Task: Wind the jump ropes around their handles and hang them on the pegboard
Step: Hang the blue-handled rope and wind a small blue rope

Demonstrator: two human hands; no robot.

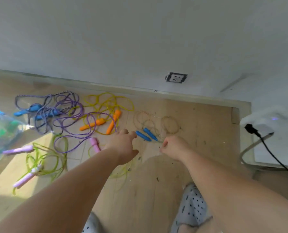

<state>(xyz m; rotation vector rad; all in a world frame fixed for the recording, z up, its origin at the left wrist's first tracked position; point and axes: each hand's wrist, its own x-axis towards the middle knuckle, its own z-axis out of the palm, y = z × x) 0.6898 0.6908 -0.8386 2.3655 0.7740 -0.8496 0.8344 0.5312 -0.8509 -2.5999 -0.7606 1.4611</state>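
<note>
Pale wood floor (198,132) meets a white wall (139,39) with a socket (176,77). A white appliance (264,120) with a black cable stands at the right and a clear bag (0,132) at the left. No pegboard shows.

The task looks barely begun, since every rope lies loose and unwound: striped rope (34,109), purple rope (95,145), yellow rope (113,122), green rope (25,179). Between the hands lie small blue handles (146,134) on a thin tan cord (170,126). The left hand (123,143) reaches with straight, empty fingers, just short of them. The right hand (173,147) is curled at the cord's near end; I cannot tell whether it pinches the cord.

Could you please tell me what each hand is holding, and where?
Left hand holds nothing; right hand seems to pinch the pale rope just beside its blue handles.
</note>
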